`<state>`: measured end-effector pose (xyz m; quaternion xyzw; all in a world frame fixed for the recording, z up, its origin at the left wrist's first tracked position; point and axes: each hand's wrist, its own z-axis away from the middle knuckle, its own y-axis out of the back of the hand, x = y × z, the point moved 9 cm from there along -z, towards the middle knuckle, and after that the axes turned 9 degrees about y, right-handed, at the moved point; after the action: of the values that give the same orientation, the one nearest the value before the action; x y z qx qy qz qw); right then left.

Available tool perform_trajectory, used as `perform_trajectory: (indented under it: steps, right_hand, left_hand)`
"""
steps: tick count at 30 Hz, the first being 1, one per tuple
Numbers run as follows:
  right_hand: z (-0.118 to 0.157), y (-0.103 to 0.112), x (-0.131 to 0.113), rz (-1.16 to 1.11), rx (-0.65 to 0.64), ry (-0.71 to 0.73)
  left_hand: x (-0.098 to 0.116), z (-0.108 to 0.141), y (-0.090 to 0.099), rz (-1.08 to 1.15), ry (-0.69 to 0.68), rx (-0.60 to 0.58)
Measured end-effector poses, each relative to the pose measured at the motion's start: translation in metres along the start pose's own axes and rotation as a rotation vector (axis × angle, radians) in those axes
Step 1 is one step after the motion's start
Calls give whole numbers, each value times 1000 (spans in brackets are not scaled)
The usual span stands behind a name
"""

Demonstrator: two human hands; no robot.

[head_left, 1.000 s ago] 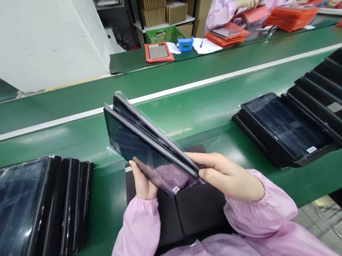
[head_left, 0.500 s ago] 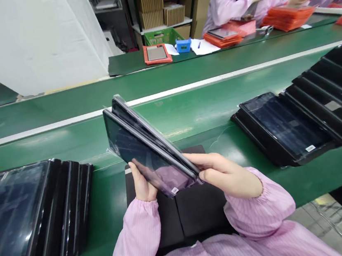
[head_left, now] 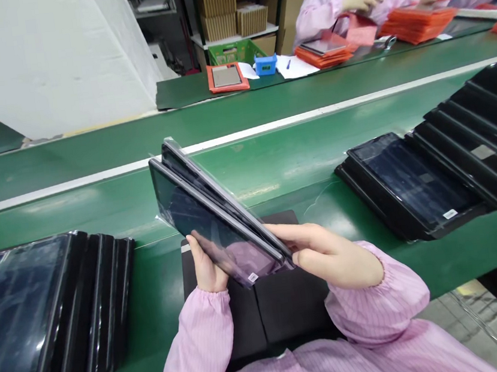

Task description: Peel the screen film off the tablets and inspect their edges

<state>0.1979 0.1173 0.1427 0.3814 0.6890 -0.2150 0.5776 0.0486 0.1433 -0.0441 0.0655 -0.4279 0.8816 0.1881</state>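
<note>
On the left, a stack of film-wrapped tablets (head_left: 41,308) lies on the green conveyor belt (head_left: 247,174). The left hand (head_left: 206,266) is closed around the lower edge of two tablets (head_left: 209,212), held tilted against each other above a black pad (head_left: 290,307); the right hand (head_left: 329,254) grasps their other side. Another stack (head_left: 429,182) sits further right. Slippery film could let a tablet slide from the hands and strike the belt. A small white label (head_left: 253,277) shows on the held pair, but its writing is unreadable.
</note>
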Motion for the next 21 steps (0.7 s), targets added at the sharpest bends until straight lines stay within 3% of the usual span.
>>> perform_trajectory:
  steps: [15, 21]
  right_hand:
    - [-2, 3, 6, -15, 55, -38]
    - [-4, 0, 3, -122, -4, -1]
  left_hand:
    - [-2, -4, 0, -36, -1, -22]
    - [-3, -4, 2, -22, 17, -11]
